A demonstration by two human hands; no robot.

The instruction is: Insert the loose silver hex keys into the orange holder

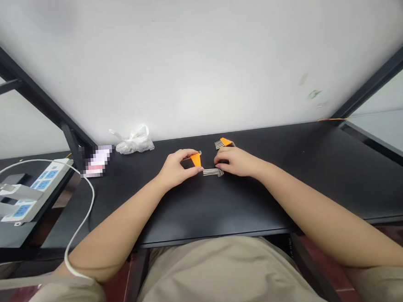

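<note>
My left hand [175, 167] is closed in a pinch on a small orange holder [195, 159], with a thin metal piece sticking out at its top. My right hand [232, 161] lies curled just right of it, fingers resting on a bundle of silvery L-shaped hex keys [213, 172] on the black desk [198, 206]. Behind the right hand lies a second orange holder with hex keys [223, 143] in it. Both forearms rest on the desk.
A crumpled clear plastic bag [133, 141] lies at the back of the desk by the white wall. A blurred pink-white item [97, 161] sits left of it. On a side table, a white power strip [35, 189] with a white cable [85, 214] trails toward my lap.
</note>
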